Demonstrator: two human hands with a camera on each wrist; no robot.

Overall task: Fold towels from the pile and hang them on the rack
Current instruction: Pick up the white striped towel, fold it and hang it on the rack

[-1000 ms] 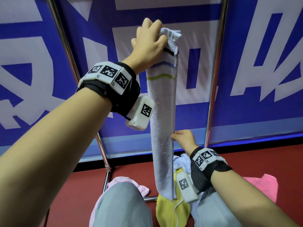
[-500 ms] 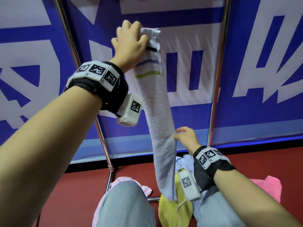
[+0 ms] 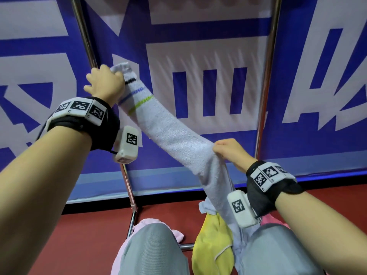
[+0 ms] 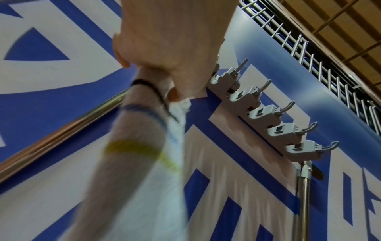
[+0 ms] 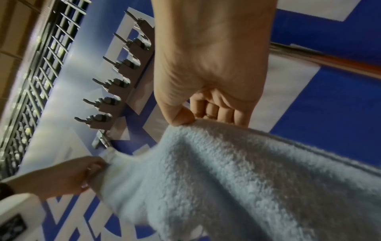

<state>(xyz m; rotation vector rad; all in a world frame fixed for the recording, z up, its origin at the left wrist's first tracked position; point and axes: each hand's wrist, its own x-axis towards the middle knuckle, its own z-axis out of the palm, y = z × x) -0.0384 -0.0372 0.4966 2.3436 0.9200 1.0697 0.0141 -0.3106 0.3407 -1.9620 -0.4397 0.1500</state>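
L hand (image 3: 105,84) is gripping the striped top end of the white towel (image 3: 174,139) up by the rack (image 3: 266,80) w/ curled fingers, R hand (image 3: 228,151) is pinching its mid-edge lower down, towel slanting between them.

My head camera looks forward and down over both forearms at the rack (image 3: 266,80) and blue banner (image 3: 297,135). Both wrist cameras sit close behind the hands, tilted up along them; each catches the white towel (image 4: 134,179) and the row of clips (image 5: 107,101) on the rack's top bar.
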